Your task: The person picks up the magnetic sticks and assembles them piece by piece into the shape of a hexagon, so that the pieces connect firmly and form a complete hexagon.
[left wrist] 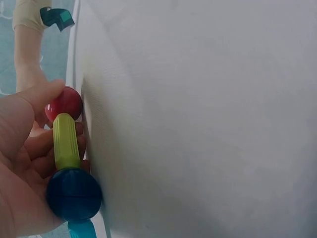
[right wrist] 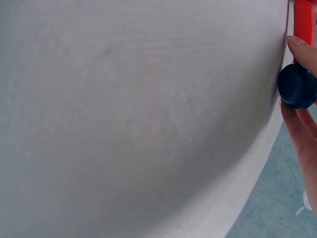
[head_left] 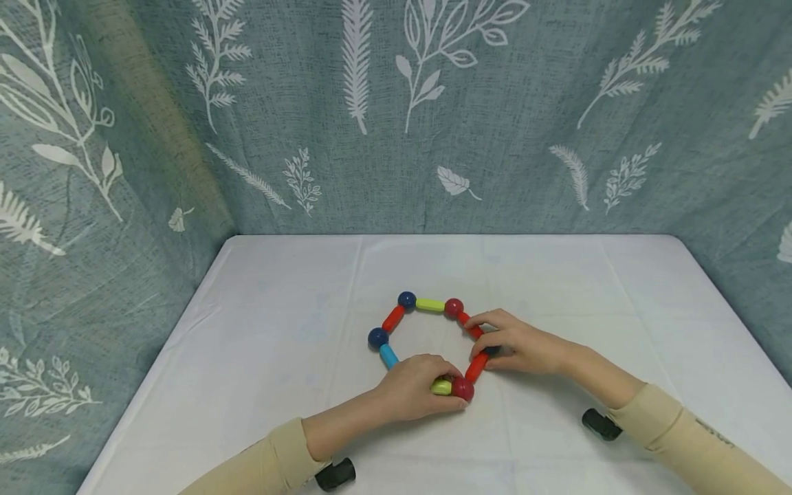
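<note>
A six-sided ring of magnetic rods and balls lies on the white table. My left hand (head_left: 408,388) holds the ring's near side, with its thumb and fingers around the near red ball (head_left: 463,389) and the yellow-green rod (head_left: 441,387) joined to it. In the left wrist view, a dark blue ball (left wrist: 74,194) at that rod's other end sits by the palm, with a light blue rod (left wrist: 81,229) below. My right hand (head_left: 526,346) pinches the right-hand dark blue ball (right wrist: 297,87), between two red rods (head_left: 476,368). One fingertip reaches the upper red rod (head_left: 467,324).
The ring's far side has a red ball (head_left: 454,307), a yellow-green rod (head_left: 430,304) and a blue ball (head_left: 406,300). A red rod (head_left: 392,318) leads to another blue ball (head_left: 378,338) at left. A leaf-patterned curtain (head_left: 396,172) hangs behind the white table (head_left: 297,295).
</note>
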Motion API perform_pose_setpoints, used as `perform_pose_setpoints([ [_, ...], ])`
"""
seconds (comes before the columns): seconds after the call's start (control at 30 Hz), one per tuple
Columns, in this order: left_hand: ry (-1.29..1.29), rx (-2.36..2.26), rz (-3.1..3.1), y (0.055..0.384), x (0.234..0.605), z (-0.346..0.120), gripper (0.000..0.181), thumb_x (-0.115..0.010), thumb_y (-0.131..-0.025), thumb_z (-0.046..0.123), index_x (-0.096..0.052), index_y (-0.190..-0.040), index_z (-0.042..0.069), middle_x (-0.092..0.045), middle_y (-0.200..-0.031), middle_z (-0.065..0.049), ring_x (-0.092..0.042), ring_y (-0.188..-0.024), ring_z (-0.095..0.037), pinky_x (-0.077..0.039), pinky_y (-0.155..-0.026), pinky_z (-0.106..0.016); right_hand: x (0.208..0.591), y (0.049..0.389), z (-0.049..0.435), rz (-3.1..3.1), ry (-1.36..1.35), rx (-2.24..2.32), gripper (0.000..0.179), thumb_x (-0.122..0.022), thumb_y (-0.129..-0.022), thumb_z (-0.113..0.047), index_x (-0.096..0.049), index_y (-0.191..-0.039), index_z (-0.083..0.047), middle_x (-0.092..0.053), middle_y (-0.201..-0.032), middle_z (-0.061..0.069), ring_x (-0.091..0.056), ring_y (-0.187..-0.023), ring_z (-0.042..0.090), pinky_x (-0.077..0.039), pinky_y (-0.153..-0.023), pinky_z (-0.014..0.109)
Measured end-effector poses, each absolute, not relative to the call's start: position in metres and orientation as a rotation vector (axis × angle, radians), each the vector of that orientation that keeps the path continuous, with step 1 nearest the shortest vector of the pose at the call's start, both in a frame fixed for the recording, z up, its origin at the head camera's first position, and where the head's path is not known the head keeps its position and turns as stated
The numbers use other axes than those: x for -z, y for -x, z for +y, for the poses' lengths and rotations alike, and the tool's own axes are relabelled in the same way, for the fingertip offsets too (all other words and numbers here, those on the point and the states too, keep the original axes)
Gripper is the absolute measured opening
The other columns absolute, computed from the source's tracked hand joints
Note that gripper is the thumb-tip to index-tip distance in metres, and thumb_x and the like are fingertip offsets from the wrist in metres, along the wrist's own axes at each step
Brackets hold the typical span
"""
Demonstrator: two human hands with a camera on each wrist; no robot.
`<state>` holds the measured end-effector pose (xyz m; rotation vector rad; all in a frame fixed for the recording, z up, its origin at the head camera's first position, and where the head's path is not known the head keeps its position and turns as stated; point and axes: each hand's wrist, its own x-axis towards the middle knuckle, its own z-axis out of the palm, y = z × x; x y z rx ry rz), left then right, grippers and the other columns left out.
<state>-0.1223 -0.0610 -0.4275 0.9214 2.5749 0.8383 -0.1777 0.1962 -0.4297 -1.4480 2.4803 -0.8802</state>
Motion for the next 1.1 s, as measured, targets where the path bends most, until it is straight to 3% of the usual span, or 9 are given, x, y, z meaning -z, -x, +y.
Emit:
perform_pose_setpoints([
  [0.2, -0.924, -0.834, 2.568, 0.123, 0.428, -0.06, 0.036, -0.075, -0.085, 0.042, -0.071, -0.109, 0.015, -0.065, -0.093, 0.012, -0.051, -0.079, -0.002, -0.043, -0.068, -0.018, 0.426, 0.176, 0.197, 2.474, 1.418, 0.859, 0.027, -0.074, -0.087, -0.011, -0.07, -0.108, -0.026, -0.046, -0.142, 0.008, -0.04, -0.128, 0.026, -0.042, -0.1, 0.047],
  [0.37, -0.894, -0.937, 2.544, 0.129, 0.424, -0.065, 0.039, -0.073, -0.087, 0.041, -0.07, -0.114, 0.013, -0.065, -0.096, 0.009, -0.055, -0.086, -0.005, -0.046, -0.076, -0.02, 0.424, 0.174, 0.195, 2.485, 1.193, 0.938, 0.038, -0.069, -0.086, -0.006, -0.066, -0.12, -0.023, -0.044, -0.142, 0.003, -0.04, -0.129, 0.024, -0.041, -0.101, 0.05],
  [0.47, -0.901, -1.004, 2.67, 0.139, 0.42, -0.075, 0.036, -0.072, -0.089, 0.034, -0.069, -0.117, 0.01, -0.066, -0.103, 0.002, -0.058, -0.094, -0.011, -0.049, -0.082, -0.027, 0.425, 0.174, 0.19, 2.577, 1.004, 1.018, 0.033, -0.067, -0.089, -0.011, -0.063, -0.121, -0.016, -0.054, -0.129, 0.001, -0.053, -0.112, 0.018, -0.049, -0.09, 0.039],
  [0.57, -0.81, -0.977, 2.893, 0.154, 0.414, -0.091, 0.035, -0.072, -0.089, 0.027, -0.067, -0.117, 0.007, -0.064, -0.111, -0.006, -0.058, -0.101, -0.02, -0.051, -0.083, -0.034, 0.426, 0.173, 0.183, 2.674, 0.823, 1.048, 0.027, -0.069, -0.091, -0.019, -0.063, -0.115, -0.009, -0.062, -0.104, -0.001, -0.059, -0.083, 0.012, -0.053, -0.068, 0.027],
  [0.67, -0.569, -0.849, 3.039, 0.167, 0.41, -0.107, 0.038, -0.073, -0.088, 0.027, -0.067, -0.117, 0.004, -0.064, -0.108, -0.01, -0.058, -0.091, -0.021, -0.052, -0.072, -0.034, 0.427, 0.172, 0.18, 2.729, 0.695, 1.023, 0.027, -0.073, -0.089, -0.025, -0.065, -0.107, -0.007, -0.061, -0.084, -0.003, -0.054, -0.064, 0.009, -0.047, -0.055, 0.024],
  [0.8, -0.348, -0.752, 2.986, 0.176, 0.407, -0.118, 0.034, -0.075, -0.086, 0.027, -0.07, -0.11, 0.002, -0.064, -0.084, -0.005, -0.055, -0.067, -0.016, -0.046, -0.055, -0.027, 0.429, 0.172, 0.178, 2.774, 0.593, 0.995, 0.022, -0.075, -0.086, -0.028, -0.068, -0.097, -0.01, -0.057, -0.073, -0.005, -0.05, -0.058, 0.01, -0.043, -0.053, 0.025],
  [0.93, -0.35, -0.847, 2.897, 0.178, 0.409, -0.115, 0.025, -0.076, -0.085, 0.023, -0.072, -0.101, 0.004, -0.058, -0.069, 0.0, -0.05, -0.059, -0.012, -0.041, -0.052, -0.024, 0.428, 0.175, 0.179, 2.845, 0.501, 0.904, 0.017, -0.075, -0.084, -0.028, -0.069, -0.088, -0.013, -0.06, -0.071, -0.006, -0.05, -0.06, 0.011, -0.043, -0.055, 0.027],
  [1.1, -0.387, -0.967, 2.897, 0.181, 0.415, -0.103, 0.02, -0.076, -0.084, 0.02, -0.072, -0.096, 0.005, -0.058, -0.069, 0.002, -0.05, -0.06, -0.012, -0.041, -0.052, -0.024, 0.427, 0.183, 0.185, 2.911, 0.401, 0.841, 0.015, -0.074, -0.082, -0.023, -0.068, -0.084, -0.01, -0.061, -0.07, -0.004, -0.051, -0.06, 0.013, -0.044, -0.055, 0.028],
])
